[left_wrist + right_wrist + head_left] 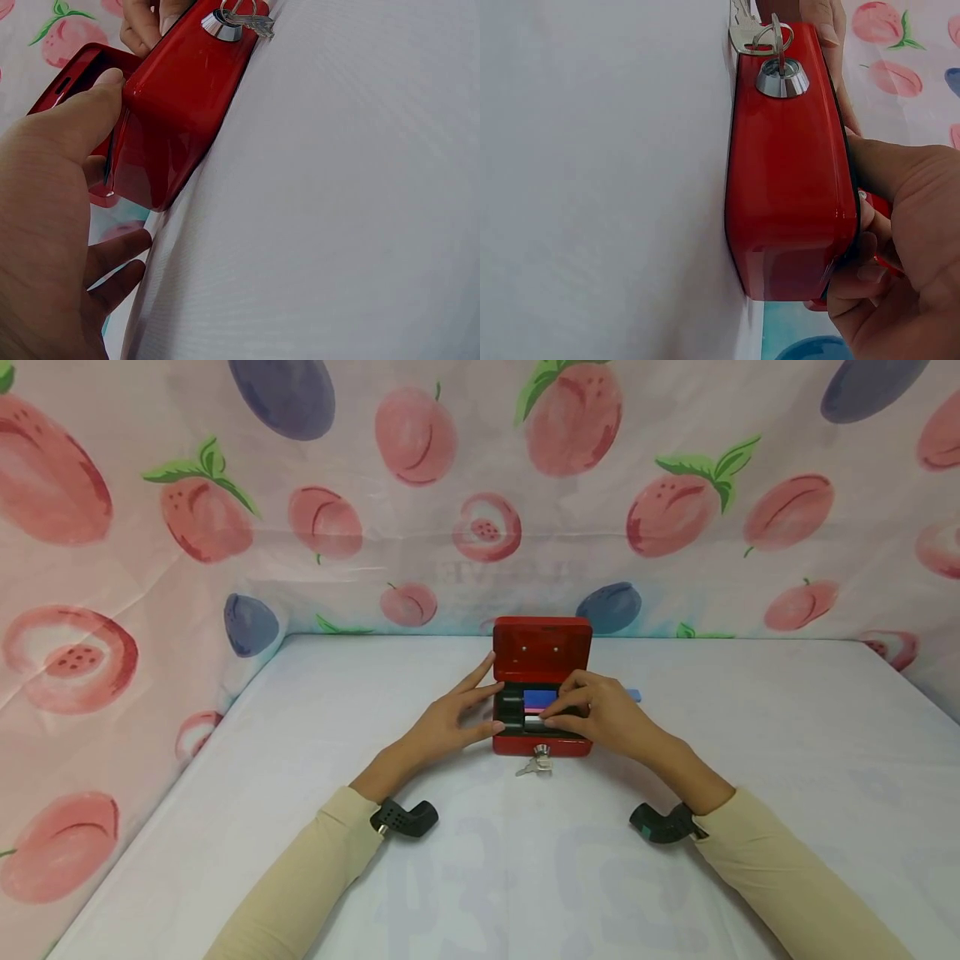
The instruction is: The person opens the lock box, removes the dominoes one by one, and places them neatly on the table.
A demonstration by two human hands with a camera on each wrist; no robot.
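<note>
A red metal cash box (542, 746) stands on the table with its lid (542, 649) raised and a black tray (512, 720) inside. Spread along the box's left side, my left hand (450, 720) touches its rim with the thumb and a finger. My right hand (611, 714) reaches over the right side, thumb and fingers pinching a small white object (533, 719) in the tray; its kind is unclear. Behind that object lies a blue item (538, 698) with a pink edge. In the right wrist view, a key sits in the lock (783, 78). The box wall hides the right fingertips there.
Another key (528, 767) hangs from the ring at the front. A light blue item (634, 695) lies right of the box, partly behind my right hand. White cloth covers the table (480, 860), and a fruit-patterned curtain (420, 527) hangs behind it.
</note>
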